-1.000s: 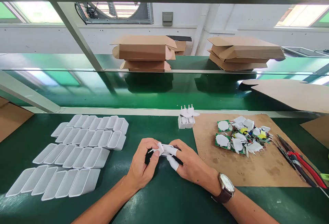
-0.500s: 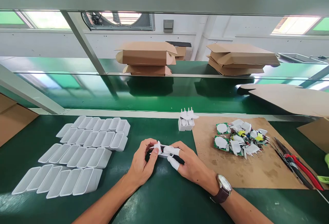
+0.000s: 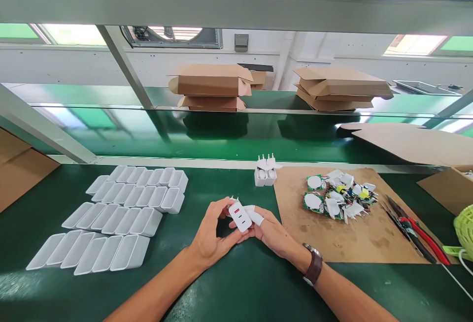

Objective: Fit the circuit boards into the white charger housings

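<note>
Between my hands, above the green table, is a white charger (image 3: 240,216), tilted, its face with one red port and two dark slots turned up toward me. Metal prongs stick out at its far end. My left hand (image 3: 212,228) grips it with thumb and fingers from the left and below. From the right, my right hand (image 3: 271,231) holds its other side, white covers on some fingertips and a watch on the wrist. Farther back stand white chargers (image 3: 265,174) with prongs pointing up. Rows of white plastic housings (image 3: 123,253) lie left of my hands.
On a brown cardboard sheet (image 3: 295,238) at the right lie circuit boards with white plates (image 3: 340,196) and red-black pliers (image 3: 421,231). A green woven object (image 3: 464,228) sits at the right edge. Flat cardboard boxes (image 3: 210,85) are stacked on the shelf behind.
The charger has been turned so its port face shows; before, its opened side with parts inside was visible. Both hands have rotated around it. The view has shifted slightly.
</note>
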Demonstrator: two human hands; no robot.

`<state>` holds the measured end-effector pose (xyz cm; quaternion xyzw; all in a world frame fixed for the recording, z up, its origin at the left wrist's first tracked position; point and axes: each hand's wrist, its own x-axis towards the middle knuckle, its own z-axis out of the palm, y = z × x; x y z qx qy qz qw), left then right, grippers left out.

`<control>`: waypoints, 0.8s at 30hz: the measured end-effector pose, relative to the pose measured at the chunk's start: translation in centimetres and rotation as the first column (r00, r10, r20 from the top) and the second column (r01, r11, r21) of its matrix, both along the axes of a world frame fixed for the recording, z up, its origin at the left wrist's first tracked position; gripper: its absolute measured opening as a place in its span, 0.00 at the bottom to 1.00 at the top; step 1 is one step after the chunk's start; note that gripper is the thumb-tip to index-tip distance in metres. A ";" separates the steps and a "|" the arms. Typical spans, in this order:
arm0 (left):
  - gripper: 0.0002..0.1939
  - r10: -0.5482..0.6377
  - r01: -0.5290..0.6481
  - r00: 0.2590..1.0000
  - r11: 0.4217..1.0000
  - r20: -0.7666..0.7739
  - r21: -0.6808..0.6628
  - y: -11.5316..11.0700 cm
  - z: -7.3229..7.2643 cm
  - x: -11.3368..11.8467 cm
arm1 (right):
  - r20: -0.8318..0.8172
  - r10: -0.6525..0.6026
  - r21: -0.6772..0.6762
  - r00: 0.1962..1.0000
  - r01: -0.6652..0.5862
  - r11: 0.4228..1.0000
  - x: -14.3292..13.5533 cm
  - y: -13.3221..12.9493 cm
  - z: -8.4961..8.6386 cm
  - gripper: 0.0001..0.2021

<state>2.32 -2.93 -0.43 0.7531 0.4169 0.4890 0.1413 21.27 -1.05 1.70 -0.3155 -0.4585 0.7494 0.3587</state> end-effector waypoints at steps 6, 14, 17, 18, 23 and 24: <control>0.37 0.077 -0.075 0.996 0.995 -0.043 0.065 0.2 0.9 -0.3 | 0.142 -0.161 0.256 0.977 0.121 0.959 0.3 0.0 0.3 0.22; 0.32 0.216 -0.198 0.976 0.934 0.026 -0.297 3.4 -1.4 -1.2 | 0.127 -0.734 0.649 0.668 0.503 0.571 3.9 3.1 -1.1 0.20; 0.35 0.219 -0.152 0.969 0.897 0.118 -0.416 6.4 -1.5 -0.1 | 0.171 -0.779 0.621 0.603 0.548 0.561 5.3 5.3 -2.9 0.28; 0.36 0.207 -0.131 0.969 0.893 0.134 -0.431 7.5 -1.4 0.6 | 0.184 -0.761 0.608 0.623 0.536 0.586 5.6 5.9 -3.4 0.31; 0.34 0.112 -0.044 0.985 0.897 0.129 -0.441 11.1 -0.7 4.3 | 0.187 -0.693 0.613 0.697 0.468 0.637 5.8 7.1 -4.8 0.32; 0.33 0.094 -0.032 0.988 0.897 0.119 -0.441 11.1 -0.6 4.8 | 0.189 -0.687 0.615 0.702 0.461 0.640 5.7 7.1 -4.9 0.32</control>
